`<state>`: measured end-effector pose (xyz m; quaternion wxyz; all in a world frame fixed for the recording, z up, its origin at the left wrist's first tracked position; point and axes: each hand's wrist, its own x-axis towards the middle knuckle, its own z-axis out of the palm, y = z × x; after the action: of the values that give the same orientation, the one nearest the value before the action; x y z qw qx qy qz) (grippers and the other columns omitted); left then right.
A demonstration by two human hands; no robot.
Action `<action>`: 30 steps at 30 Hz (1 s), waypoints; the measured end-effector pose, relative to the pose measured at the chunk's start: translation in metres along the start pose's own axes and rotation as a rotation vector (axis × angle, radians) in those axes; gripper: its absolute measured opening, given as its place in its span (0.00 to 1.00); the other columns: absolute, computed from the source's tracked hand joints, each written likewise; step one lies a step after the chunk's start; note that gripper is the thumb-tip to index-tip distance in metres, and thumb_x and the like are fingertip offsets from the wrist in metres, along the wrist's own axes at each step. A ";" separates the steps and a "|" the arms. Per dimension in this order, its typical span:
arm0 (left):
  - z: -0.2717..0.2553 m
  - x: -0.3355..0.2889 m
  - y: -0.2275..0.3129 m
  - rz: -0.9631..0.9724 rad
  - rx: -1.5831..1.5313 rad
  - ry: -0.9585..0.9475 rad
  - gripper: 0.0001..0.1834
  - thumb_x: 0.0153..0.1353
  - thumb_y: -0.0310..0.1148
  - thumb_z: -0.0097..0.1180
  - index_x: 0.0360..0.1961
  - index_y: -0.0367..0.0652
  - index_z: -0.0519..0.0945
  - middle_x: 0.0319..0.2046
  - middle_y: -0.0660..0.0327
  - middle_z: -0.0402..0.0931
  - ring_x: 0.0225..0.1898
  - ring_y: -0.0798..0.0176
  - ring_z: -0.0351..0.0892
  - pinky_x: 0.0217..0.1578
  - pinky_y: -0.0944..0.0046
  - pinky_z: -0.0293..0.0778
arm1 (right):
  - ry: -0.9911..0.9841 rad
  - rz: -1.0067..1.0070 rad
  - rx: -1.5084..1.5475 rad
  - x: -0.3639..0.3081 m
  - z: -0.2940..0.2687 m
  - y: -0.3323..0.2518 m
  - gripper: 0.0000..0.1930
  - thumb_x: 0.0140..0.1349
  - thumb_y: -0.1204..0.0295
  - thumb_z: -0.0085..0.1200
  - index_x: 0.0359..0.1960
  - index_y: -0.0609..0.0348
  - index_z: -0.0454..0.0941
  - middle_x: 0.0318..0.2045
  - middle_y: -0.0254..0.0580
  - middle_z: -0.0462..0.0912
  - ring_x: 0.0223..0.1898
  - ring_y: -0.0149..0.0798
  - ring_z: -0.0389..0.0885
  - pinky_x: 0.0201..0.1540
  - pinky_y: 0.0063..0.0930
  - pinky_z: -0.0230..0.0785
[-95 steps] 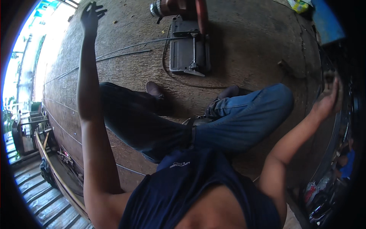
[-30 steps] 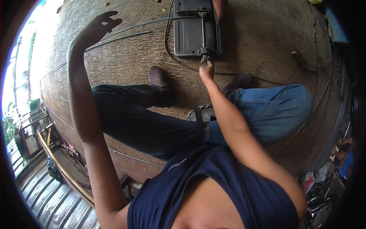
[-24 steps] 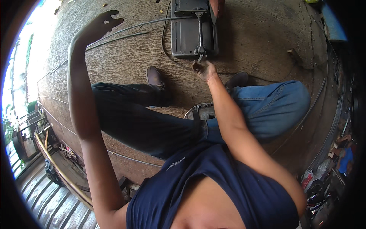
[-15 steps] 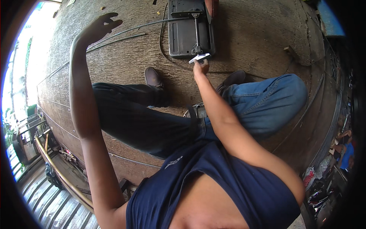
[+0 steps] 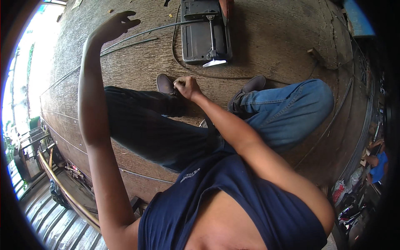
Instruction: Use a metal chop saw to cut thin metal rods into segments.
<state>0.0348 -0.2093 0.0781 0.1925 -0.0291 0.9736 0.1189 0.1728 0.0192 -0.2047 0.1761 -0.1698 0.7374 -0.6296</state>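
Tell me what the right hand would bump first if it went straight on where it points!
Probably the dark left shoe, just beyond the curled fingers of the right hand in this view. The hand may be higher, so it could pass over.

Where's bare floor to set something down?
There's bare floor between the metal base and the wood block. Another patch lies below the short rod, between the left forearm and the cable. It's crowded left of the base, where the long rod crosses the cable, and at the left shoe, by the right hand.
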 end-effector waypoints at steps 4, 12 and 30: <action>0.001 0.006 0.000 0.041 0.094 0.045 0.34 0.60 0.57 0.49 0.62 0.51 0.64 0.47 0.55 0.77 0.44 0.59 0.79 0.49 0.56 0.72 | 0.616 0.693 0.216 0.008 -0.049 0.060 0.13 0.52 0.63 0.51 0.25 0.62 0.80 0.26 0.47 0.82 0.28 0.44 0.80 0.35 0.35 0.72; -0.001 0.011 0.006 0.043 0.072 -0.001 0.36 0.60 0.58 0.49 0.61 0.43 0.65 0.51 0.47 0.74 0.50 0.52 0.76 0.52 0.56 0.70 | 0.343 -0.262 -0.039 0.013 -0.034 0.001 0.15 0.58 0.65 0.44 0.26 0.63 0.80 0.22 0.42 0.81 0.23 0.35 0.78 0.29 0.31 0.69; 0.006 0.006 -0.002 0.029 0.031 -0.010 0.37 0.59 0.58 0.50 0.61 0.44 0.65 0.51 0.45 0.73 0.51 0.50 0.75 0.52 0.55 0.70 | -0.273 0.005 -0.382 -0.003 -0.020 0.037 0.38 0.53 0.47 0.54 0.54 0.71 0.67 0.51 0.65 0.72 0.52 0.55 0.72 0.55 0.41 0.64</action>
<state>0.0316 -0.2103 0.0697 0.1960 -0.0115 0.9747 0.1067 0.1653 0.0437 -0.2382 0.2404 -0.2819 0.8128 -0.4495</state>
